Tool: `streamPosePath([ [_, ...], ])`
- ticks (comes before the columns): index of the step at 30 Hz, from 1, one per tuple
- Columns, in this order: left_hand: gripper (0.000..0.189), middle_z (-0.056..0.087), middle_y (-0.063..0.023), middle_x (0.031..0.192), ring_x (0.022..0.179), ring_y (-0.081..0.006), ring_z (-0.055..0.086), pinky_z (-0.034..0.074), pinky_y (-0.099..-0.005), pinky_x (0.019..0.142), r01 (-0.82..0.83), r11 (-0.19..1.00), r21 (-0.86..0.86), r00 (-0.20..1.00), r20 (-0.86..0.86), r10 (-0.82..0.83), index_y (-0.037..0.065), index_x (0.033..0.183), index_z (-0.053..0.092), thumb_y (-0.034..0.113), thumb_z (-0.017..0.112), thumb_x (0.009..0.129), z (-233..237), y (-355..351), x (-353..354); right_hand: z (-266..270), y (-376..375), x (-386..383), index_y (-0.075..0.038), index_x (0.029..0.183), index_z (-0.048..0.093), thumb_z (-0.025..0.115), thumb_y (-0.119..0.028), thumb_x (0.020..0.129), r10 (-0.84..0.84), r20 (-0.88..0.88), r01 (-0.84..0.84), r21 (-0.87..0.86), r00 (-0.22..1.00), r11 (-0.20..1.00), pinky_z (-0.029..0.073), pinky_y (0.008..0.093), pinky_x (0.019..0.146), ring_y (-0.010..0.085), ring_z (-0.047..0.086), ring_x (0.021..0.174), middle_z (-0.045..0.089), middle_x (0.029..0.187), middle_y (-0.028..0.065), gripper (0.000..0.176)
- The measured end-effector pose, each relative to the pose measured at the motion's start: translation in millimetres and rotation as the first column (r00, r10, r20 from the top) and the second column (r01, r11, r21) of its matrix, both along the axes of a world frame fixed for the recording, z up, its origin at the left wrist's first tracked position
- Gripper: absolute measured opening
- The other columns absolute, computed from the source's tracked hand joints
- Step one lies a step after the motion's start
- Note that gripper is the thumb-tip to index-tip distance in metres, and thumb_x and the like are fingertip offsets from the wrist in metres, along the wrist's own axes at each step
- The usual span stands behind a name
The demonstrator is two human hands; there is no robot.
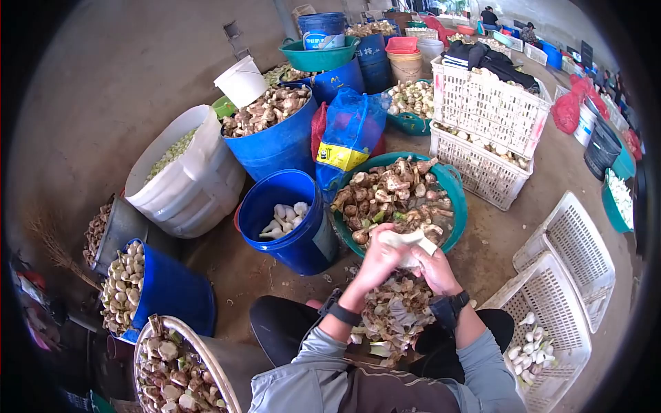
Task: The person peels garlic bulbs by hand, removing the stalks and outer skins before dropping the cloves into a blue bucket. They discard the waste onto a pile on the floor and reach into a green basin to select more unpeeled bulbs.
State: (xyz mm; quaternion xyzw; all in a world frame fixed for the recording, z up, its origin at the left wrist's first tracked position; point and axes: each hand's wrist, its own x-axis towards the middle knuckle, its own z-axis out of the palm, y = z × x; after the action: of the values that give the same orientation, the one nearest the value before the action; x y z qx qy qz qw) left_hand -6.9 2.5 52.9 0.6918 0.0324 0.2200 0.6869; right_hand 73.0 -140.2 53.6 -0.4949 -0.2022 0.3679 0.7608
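Note:
In front of me, both hands are closed around a pale garlic bulb [411, 239] with a thick white stem. My left hand [381, 260] grips it from the left, and my right hand [438, 272] pinches it from the right; the fingers partly hide it. A heap of peeled garlic skins [391, 311] lies below my hands, between my legs. Just beyond them stands a green tub [455, 206] of soil-brown garlic bulbs [392, 186]. On its left, a blue bucket [292, 249] contains several white, cleaned bulbs [286, 219].
To my right, a white plastic crate [551, 289] holds several white bulbs, with another crate [585, 255] beside it. Stacked crates [482, 110] stand behind the tub. Blue barrels [272, 148] and a white barrel [196, 186] line the left wall. Other people [489, 17] are far back.

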Motion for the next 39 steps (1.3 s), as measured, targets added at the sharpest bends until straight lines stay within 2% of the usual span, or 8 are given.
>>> streamPosePath([
  [4, 0.061, 0.059, -0.0042, 0.086, 0.060, -0.0131, 0.056, 0.047, -0.0240, 0.048, 0.215, 0.677, -0.704, 0.912, -0.103, -0.396, 0.006, 0.123, 0.042, 0.056, 0.040, 0.088, 5, 20, -5, 2, 1, 0, -0.007, 0.111, 0.054, 0.052, -0.017, 0.092, 0.020, -0.051, -0.016, 0.072, 0.998, 0.997, 0.045, 0.0235, 0.062, 0.0082, 0.054, 0.075, 0.058, 0.091, -0.0004, 0.022],
  [9, 0.051, 0.053, -0.0027, 0.076, 0.051, -0.0067, 0.048, 0.038, -0.0182, 0.041, -0.090, 0.973, -0.214, 0.965, -0.262, 0.032, 0.008, 0.113, 0.037, 0.047, 0.056, 0.086, -11, -8, 3, -24, 8, 5, -0.002, 0.120, 0.051, 0.046, -0.010, 0.093, -0.071, 0.532, 0.116, -0.052, 0.844, 0.992, 0.044, 0.0258, 0.080, 0.0115, 0.053, 0.091, 0.055, 0.106, 0.0030, 0.029],
  [15, 0.060, 0.055, -0.0027, 0.099, 0.074, -0.0076, 0.054, 0.043, -0.0175, 0.055, 0.228, 0.825, -0.517, 0.971, 0.052, -0.235, 0.009, 0.116, 0.041, 0.050, 0.063, 0.079, -26, 3, 1, -6, -4, 19, -0.010, 0.101, 0.054, 0.040, -0.028, 0.096, -0.006, -0.477, 0.157, 0.277, 0.879, 0.948, 0.048, 0.0328, 0.073, 0.0173, 0.061, 0.084, 0.064, 0.095, 0.0077, 0.023],
  [25, 0.034, 0.060, -0.0115, 0.107, 0.100, -0.0207, 0.057, 0.046, -0.0341, 0.087, -0.092, 0.726, -0.682, 0.986, -0.165, -0.030, 0.002, 0.115, 0.049, 0.029, 0.036, 0.097, -61, -4, 17, 13, 3, 11, -0.012, 0.084, 0.047, 0.046, -0.031, 0.093, 0.014, -0.395, 0.133, 0.343, 0.918, 0.930, 0.037, 0.0237, 0.052, 0.0102, 0.045, 0.057, 0.045, 0.063, -0.0017, 0.021],
  [27, 0.035, 0.061, -0.0109, 0.107, 0.096, -0.0221, 0.059, 0.049, -0.0364, 0.081, -0.241, 0.381, -0.893, 0.968, -0.251, 0.024, 0.005, 0.113, 0.051, 0.031, 0.034, 0.098, -70, 5, 16, 31, -14, 27, -0.013, 0.076, 0.045, 0.046, -0.029, 0.093, -0.018, -0.323, 0.144, 0.369, 0.946, 0.918, 0.036, 0.0232, 0.051, 0.0091, 0.043, 0.056, 0.041, 0.060, -0.0029, 0.023],
  [31, 0.034, 0.060, -0.0109, 0.107, 0.098, -0.0248, 0.059, 0.051, -0.0387, 0.082, -0.157, 0.402, -0.902, 0.987, -0.155, 0.038, 0.003, 0.114, 0.050, 0.028, 0.033, 0.098, -69, 17, 12, -20, -21, 46, -0.008, 0.089, 0.052, 0.046, -0.030, 0.093, -0.043, -0.034, 0.045, 0.065, 0.998, 0.997, 0.044, 0.0285, 0.057, 0.0164, 0.055, 0.064, 0.054, 0.070, 0.0043, 0.023],
  [33, 0.035, 0.060, -0.0113, 0.107, 0.097, -0.0246, 0.059, 0.051, -0.0383, 0.082, -0.189, 0.384, -0.904, 0.982, -0.179, 0.062, 0.003, 0.115, 0.050, 0.028, 0.033, 0.098, -64, 17, 9, -38, -13, 26, -0.004, 0.099, 0.053, 0.053, -0.030, 0.089, 0.612, 0.710, 0.231, -0.697, 0.348, 0.679, 0.048, 0.0343, 0.066, 0.0264, 0.061, 0.074, 0.061, 0.084, 0.0115, 0.027],
  [39, 0.038, 0.059, -0.0110, 0.107, 0.094, -0.0231, 0.059, 0.049, -0.0356, 0.080, -0.298, 0.515, -0.803, 0.953, -0.276, 0.123, 0.002, 0.118, 0.047, 0.031, 0.032, 0.098, -67, 12, 11, -51, 36, 10, -0.002, 0.098, 0.049, 0.051, -0.015, 0.088, 0.004, 0.909, 0.291, -0.137, 0.416, 0.947, 0.048, 0.0387, 0.064, 0.0340, 0.059, 0.075, 0.059, 0.086, 0.0159, 0.016],
])
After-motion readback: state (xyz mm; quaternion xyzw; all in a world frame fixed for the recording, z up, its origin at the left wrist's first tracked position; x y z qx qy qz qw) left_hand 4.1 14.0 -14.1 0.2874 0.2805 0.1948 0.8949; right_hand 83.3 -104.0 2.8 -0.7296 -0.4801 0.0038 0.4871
